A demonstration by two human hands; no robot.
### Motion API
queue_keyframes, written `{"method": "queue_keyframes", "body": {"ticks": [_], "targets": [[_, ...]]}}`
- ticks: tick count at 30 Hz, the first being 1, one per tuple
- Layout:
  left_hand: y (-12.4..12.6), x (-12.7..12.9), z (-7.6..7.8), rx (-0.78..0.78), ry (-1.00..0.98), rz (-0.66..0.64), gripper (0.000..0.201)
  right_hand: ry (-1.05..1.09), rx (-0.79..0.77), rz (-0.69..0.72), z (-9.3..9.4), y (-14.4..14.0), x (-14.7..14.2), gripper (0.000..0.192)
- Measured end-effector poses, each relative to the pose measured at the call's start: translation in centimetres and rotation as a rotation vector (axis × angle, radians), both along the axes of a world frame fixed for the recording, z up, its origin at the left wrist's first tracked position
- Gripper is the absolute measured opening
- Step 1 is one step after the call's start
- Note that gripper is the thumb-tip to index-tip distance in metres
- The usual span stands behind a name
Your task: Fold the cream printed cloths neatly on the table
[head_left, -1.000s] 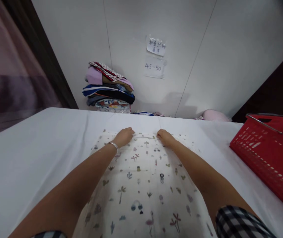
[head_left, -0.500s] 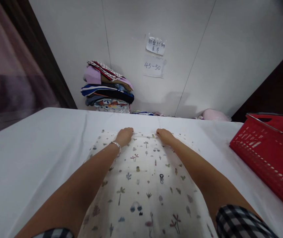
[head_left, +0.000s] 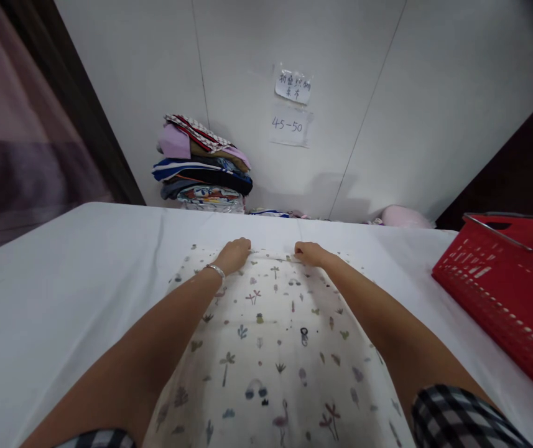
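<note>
A white cloth (head_left: 275, 342) printed with small plants, rainbows and a flamingo stretches from the middle of the table toward me, running out of view at the bottom. Its far edge is pinched by my left hand (head_left: 236, 255), which has a silver bracelet at the wrist. To the right along the same edge, my right hand (head_left: 309, 253) is closed on the cloth too. The fingertips of both hands are partly hidden. A slight fold shows in the fabric between the hands, and some printed cloth lies beyond and outside them.
The cloth lies on a white-covered table (head_left: 84, 274). A red plastic basket (head_left: 509, 292) with a metal handle stands at the right. Behind the table's far edge rise a stack of folded fabrics (head_left: 205, 165) and a pink bundle (head_left: 406, 216). Handwritten notes (head_left: 293, 106) hang on the wall.
Both hands keep their hold on the cloth's far edge, almost in place. My left hand and forearm have shifted slightly to the left, and the right forearm slightly outward.
</note>
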State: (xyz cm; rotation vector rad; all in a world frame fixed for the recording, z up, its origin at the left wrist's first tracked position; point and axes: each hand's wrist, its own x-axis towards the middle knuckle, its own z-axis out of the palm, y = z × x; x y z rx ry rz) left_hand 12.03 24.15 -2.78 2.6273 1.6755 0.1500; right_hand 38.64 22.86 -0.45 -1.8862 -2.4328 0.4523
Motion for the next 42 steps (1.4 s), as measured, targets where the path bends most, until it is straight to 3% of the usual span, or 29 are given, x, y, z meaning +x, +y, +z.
{"method": "queue_keyframes", "body": {"ticks": [7,11,17,21,30,36,42], "targets": [[-0.5,0.1,0.3,0.003,-0.004,0.01,0.019,0.079,0.106,-0.048,-1.0,-0.2,0.1,0.015],[-0.4,0.4,0.5,-0.062,-0.042,0.081,0.018,0.046,0.151,0.004,-1.7,0.0,0.0,0.024],[-0.1,0.3,2.3,-0.116,-0.07,0.117,0.019,0.017,0.094,0.053,-2.5,0.7,-0.2,0.019],[-0.6,-0.2,3.3,-0.109,-0.132,0.077,0.021,0.033,0.109,0.058,-2.6,0.5,-0.1,0.017],[-1.7,-0.7,4.0,0.116,-0.028,-0.046,0.021,0.071,0.232,0.059,-0.5,-0.5,0.7,0.02],[-3.0,-0.8,5.1,0.11,-0.044,-0.056,0.037,0.031,0.263,0.078,0.6,-1.7,1.4,0.03],[-6.5,-2.8,6.7,0.143,-0.058,-0.13,0.042,0.056,0.285,0.155,2.9,-5.1,1.7,0.037]]}}
